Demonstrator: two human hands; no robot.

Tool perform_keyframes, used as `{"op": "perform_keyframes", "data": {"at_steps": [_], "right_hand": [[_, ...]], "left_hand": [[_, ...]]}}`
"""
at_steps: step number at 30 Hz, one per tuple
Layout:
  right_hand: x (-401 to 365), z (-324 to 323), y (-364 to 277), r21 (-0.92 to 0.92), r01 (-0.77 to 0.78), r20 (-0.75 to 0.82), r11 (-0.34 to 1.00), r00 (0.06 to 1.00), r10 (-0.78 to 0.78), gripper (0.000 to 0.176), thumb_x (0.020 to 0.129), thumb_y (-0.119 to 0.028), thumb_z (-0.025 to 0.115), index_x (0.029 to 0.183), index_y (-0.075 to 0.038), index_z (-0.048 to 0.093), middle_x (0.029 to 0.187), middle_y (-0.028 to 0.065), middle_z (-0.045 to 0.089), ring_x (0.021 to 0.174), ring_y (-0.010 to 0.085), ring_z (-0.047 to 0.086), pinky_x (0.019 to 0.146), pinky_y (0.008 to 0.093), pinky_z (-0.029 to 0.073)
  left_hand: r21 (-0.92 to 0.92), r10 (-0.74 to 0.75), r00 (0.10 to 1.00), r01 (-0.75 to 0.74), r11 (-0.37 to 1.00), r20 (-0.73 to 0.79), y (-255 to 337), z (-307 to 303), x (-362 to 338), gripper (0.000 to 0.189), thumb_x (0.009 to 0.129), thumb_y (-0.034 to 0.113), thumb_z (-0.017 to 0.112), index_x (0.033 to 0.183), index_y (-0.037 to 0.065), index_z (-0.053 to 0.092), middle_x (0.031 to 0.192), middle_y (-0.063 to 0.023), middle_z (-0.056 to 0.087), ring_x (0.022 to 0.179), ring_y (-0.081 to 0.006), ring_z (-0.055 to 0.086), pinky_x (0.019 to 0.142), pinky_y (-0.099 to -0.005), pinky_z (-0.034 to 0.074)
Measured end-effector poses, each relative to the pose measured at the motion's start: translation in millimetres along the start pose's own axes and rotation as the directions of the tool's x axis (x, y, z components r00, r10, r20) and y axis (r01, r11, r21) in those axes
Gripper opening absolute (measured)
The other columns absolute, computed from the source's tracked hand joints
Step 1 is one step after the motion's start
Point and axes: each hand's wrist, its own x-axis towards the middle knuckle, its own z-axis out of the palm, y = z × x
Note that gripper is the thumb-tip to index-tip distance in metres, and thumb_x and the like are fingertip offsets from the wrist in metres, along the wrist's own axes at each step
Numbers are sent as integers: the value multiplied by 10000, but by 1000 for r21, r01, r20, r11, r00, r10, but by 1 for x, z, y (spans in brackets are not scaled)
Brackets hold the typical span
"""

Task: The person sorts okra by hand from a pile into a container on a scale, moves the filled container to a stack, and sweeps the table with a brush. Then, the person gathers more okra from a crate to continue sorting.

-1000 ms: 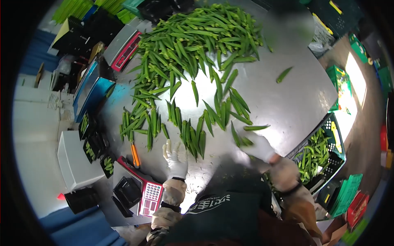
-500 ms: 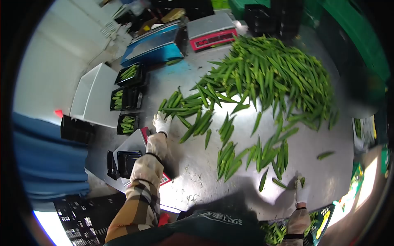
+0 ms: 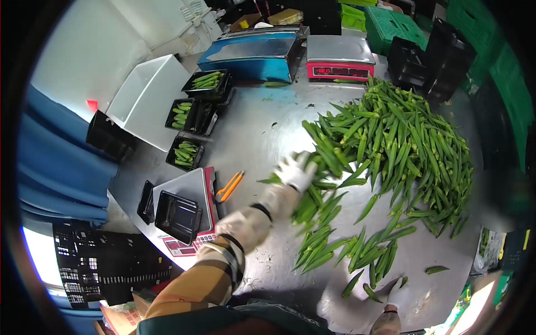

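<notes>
My left hand, in a white glove, lies over the left edge of the okra with its fingers apart. It is smeared by motion, and pods under and around it are blurred. A large heap of green okra covers the table's right half, with looser pods trailing toward me. Near the front edge, my right hand, gloved too, is closed on a short okra pod whose tip shows at the fingers. Two single pods lie on either side of that hand.
A black tray sits on the near scale, beside orange-handled snips. Several okra-filled trays stand left by a white bin. Behind are a red scale, a blue machine and black containers.
My left hand has swept rightward, bunching the left okra toward the heap. The orange snips now show where my arm was. The whole view has shifted. My right hand stays near the front edge.
</notes>
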Motion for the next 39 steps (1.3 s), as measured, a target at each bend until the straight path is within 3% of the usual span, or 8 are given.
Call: {"op": "perform_keyframes", "data": {"at_steps": [6,8,10,13,16,24,31,39], "right_hand": [[6,16,28,-112,17,-25,994,1000,-19,423,901,-366,530,1036,21,632,903,238,654,792,404,634,660,458,498],[8,22,34,-35,58,-57,998,997,-60,399,902,-337,537,1049,23,626,932,236,654,832,399,635,698,440,503],[7,24,33,5,49,-60,999,997,-49,374,902,-298,546,1078,25,613,964,234,656,864,393,635,733,421,508],[1,13,14,26,49,-94,998,995,-46,370,905,-316,536,1061,8,622,942,223,660,851,397,633,721,433,507],[-2,11,11,-15,91,-129,996,987,-93,394,903,-374,521,1002,-9,634,873,231,653,780,415,624,652,477,492],[-5,13,13,-97,-21,-138,995,990,8,408,898,-402,519,1007,-26,632,857,223,656,777,411,626,658,484,492],[-3,16,12,-43,20,-126,999,992,-25,404,910,-349,516,1125,-21,612,1021,224,647,913,396,622,762,443,496],[1,12,20,124,106,-84,987,992,-96,418,883,-320,568,1113,27,614,1031,240,643,965,396,614,816,415,486]], "left_hand": [[-338,249,847,-88,937,470,72,-3,-93,692,861,571,483,1464,347,229,1550,-141,90,1400,-424,80,1077,-650,58],[-367,414,857,-295,882,307,42,-1,-96,656,842,499,573,1425,303,348,1468,-185,299,1323,-435,282,1082,-526,232],[-387,348,910,-245,889,223,2,-28,-65,656,797,441,613,1381,231,400,1403,-178,379,1280,-393,351,1049,-492,292],[34,-8,927,23,999,-375,-141,2,-29,715,747,399,646,1371,158,396,1422,-158,370,1313,-368,322,1062,-489,282],[93,-483,870,491,866,-101,-195,-35,-31,809,765,438,633,1454,211,274,1524,-117,219,1403,-336,170,1095,-551,176],[16,117,992,-118,993,40,-54,18,-168,788,804,406,574,1458,149,219,1513,-174,200,1395,-397,147,1075,-622,85],[-409,402,759,-196,891,512,32,20,-230,846,846,382,572,1482,64,113,1496,-217,191,1378,-414,180,1089,-571,137],[-621,319,939,-328,712,-130,-108,-7,-229,498,807,47,628,1282,30,481,1223,-141,542,1105,-238,547,950,-330,438]]}}
